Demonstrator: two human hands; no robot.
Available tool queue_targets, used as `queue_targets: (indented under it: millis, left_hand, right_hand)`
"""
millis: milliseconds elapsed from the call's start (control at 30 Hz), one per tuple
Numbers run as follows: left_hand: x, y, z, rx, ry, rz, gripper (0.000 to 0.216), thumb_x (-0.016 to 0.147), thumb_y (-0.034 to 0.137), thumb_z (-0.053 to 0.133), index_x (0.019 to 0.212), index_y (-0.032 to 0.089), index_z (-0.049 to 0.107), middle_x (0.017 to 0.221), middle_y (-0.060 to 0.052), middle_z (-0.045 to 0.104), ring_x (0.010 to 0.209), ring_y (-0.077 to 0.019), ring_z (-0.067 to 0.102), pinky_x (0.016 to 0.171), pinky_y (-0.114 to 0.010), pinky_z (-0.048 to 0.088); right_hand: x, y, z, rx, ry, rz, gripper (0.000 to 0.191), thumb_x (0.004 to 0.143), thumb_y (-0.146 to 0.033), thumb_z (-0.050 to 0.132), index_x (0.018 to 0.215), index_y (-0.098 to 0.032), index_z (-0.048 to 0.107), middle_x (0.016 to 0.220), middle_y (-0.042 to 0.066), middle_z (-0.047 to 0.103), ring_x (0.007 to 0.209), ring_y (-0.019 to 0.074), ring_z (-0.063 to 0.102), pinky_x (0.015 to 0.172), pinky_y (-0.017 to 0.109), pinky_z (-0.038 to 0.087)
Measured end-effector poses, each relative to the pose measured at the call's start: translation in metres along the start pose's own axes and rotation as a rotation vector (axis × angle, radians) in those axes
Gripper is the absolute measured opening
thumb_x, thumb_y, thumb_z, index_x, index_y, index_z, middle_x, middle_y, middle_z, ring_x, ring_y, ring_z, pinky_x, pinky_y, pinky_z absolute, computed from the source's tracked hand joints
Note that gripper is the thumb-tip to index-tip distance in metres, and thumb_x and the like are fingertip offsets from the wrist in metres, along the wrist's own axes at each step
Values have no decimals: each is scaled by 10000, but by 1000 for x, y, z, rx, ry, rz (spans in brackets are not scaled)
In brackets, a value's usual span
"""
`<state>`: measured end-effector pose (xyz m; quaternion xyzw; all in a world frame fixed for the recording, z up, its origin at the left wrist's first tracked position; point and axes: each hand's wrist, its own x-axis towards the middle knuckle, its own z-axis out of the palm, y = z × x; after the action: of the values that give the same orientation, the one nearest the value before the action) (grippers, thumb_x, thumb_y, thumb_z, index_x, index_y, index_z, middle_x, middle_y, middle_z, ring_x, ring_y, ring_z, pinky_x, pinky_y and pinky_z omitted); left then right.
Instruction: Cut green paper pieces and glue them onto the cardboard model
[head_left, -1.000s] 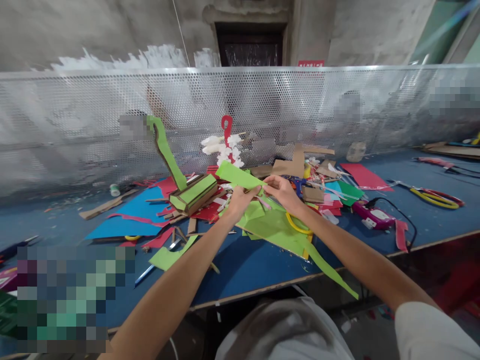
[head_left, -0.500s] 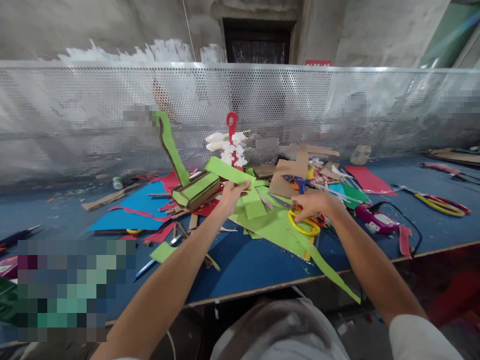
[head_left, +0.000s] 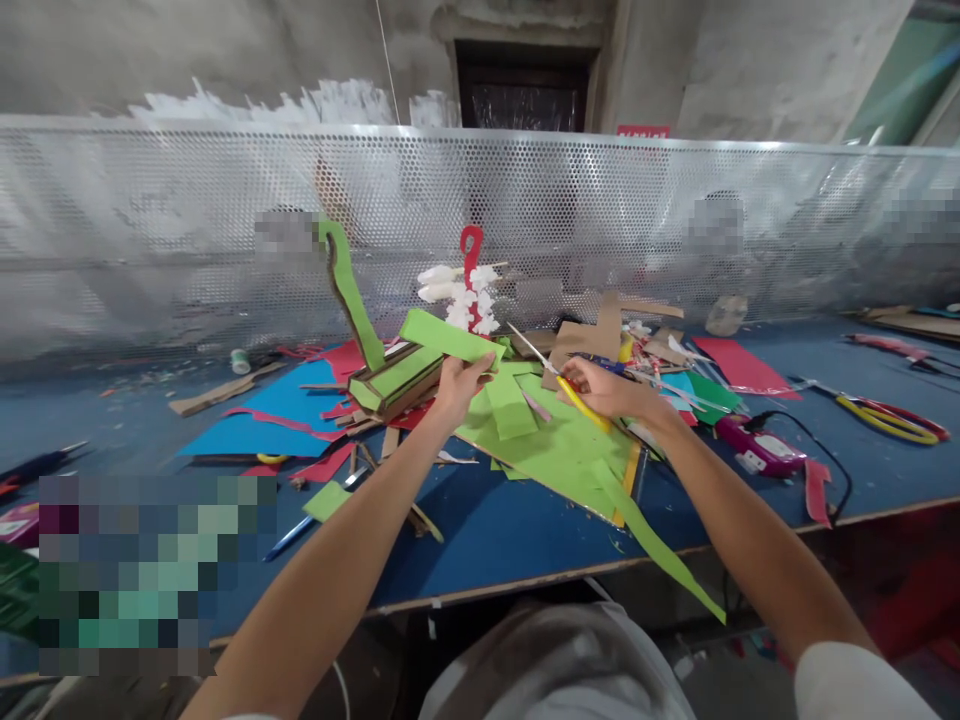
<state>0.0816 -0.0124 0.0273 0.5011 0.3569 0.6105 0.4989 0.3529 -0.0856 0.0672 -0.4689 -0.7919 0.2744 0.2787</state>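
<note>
My left hand [head_left: 465, 388] pinches the right end of a light green paper strip [head_left: 442, 335], which is held up off the bench. In my right hand [head_left: 600, 388] is a pair of yellow-handled scissors [head_left: 581, 403], its blades pointing up and left toward the strip but apart from it. Below both hands lie a large green sheet [head_left: 540, 455] and smaller green pieces [head_left: 512, 408]. Left of the strip stands a green-covered cardboard model [head_left: 397, 383] with a tall curved upright [head_left: 351, 290]. A blue glue gun [head_left: 600, 363] lies just behind my right hand.
Blue sheets [head_left: 255, 420] and red scraps lie at the left, along with a blue pen [head_left: 289, 538]. A red stand with white flowers [head_left: 472, 290] is at the back. Rightward are a purple device [head_left: 761, 446] with a cord and red-yellow scissors [head_left: 892, 415]. Perforated metal [head_left: 600, 210] bounds the bench.
My right hand has lifted the scissors from the green sheet and turned them, so the blades now point up and left. The strip in my left hand has tilted slightly.
</note>
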Motion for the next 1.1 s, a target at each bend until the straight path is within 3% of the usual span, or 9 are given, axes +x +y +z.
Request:
queue_targets:
  millis: [200, 367, 633, 833, 1100]
  left_hand:
    - [1, 5, 1, -28, -10, 53, 450, 544, 469, 942, 754, 141, 718, 747, -56, 723, 606, -123, 626, 626, -261, 507]
    - [2, 7, 0, -17, -6, 46, 425, 518, 423, 952, 716, 144, 700, 713, -40, 705, 573, -111, 599, 587, -252, 488]
    - [3, 8, -1, -18, -20, 36, 410, 523, 412, 940, 716, 149, 692, 711, -49, 712, 572, -118, 593, 588, -263, 497]
    - [5, 6, -3, -34, -25, 8, 410, 515, 348, 955, 776, 145, 712, 802, -58, 741, 613, -122, 617, 624, -273, 524]
    - [6, 5, -3, -4, -43, -20, 471, 459, 404, 985, 729, 137, 707, 707, -47, 716, 584, -124, 603, 602, -262, 496]
  right_hand:
    - [-4, -7, 6, -67, -4, -102, 397, 910, -543, 655, 1173, -256, 572, 1137, 88, 676, 981, 281, 627, 888, 399, 491]
    - [0, -5, 9, 19, -55, -103, 482, 874, -491, 731, 1297, -285, 626, 1297, 91, 709, 1210, 368, 623, 1030, 469, 474]
    - [-3, -17, 11, 17, -30, -85, 406, 853, -534, 767, 1163, -278, 711, 1289, 101, 716, 1186, 386, 641, 996, 468, 496]
    - [3, -4, 12, -23, -33, -93, 393, 904, -540, 701, 1185, -265, 701, 1149, 91, 739, 1087, 365, 650, 872, 424, 512]
    - [4, -1, 12, -102, -47, -101, 444, 966, -580, 610, 1231, -231, 682, 1210, 122, 722, 1113, 363, 648, 834, 409, 526]
